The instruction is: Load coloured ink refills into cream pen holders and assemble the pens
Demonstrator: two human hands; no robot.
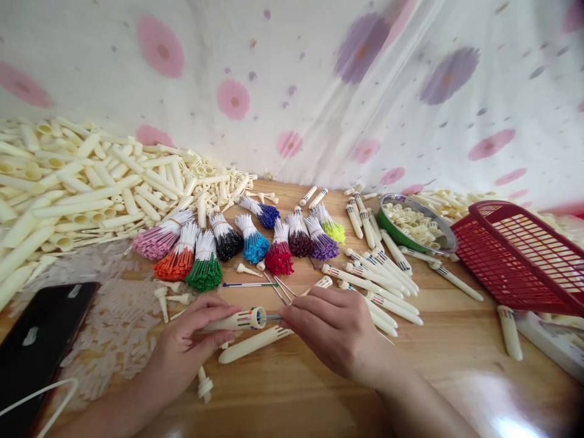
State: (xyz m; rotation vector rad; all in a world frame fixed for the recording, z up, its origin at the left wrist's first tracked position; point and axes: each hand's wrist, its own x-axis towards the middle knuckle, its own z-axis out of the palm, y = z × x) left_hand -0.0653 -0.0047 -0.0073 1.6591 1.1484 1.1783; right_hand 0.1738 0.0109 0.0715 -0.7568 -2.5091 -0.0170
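My left hand (201,331) is closed round a cream pen barrel (244,319), its slotted open end facing right. With fingers pinched, my right hand (333,328) holds a thin pen refill (272,317) whose bluish end reaches into the barrel's opening. Below lies another cream barrel (250,345), partly under the right hand. A few loose refills (244,285) rest on the table just beyond. Bundles of refills with coloured tips, such as the red bundle (279,252) and the green bundle (204,267), stand behind the hands.
A large heap of cream barrels (91,182) fills the left. Clear small tubes (109,328) and a black phone (43,347) lie nearer. Multicolour pens (383,280), a green-sided bowl (387,228) of small parts and a red basket (520,255) occupy the right. A flowered curtain (274,55) hangs behind.
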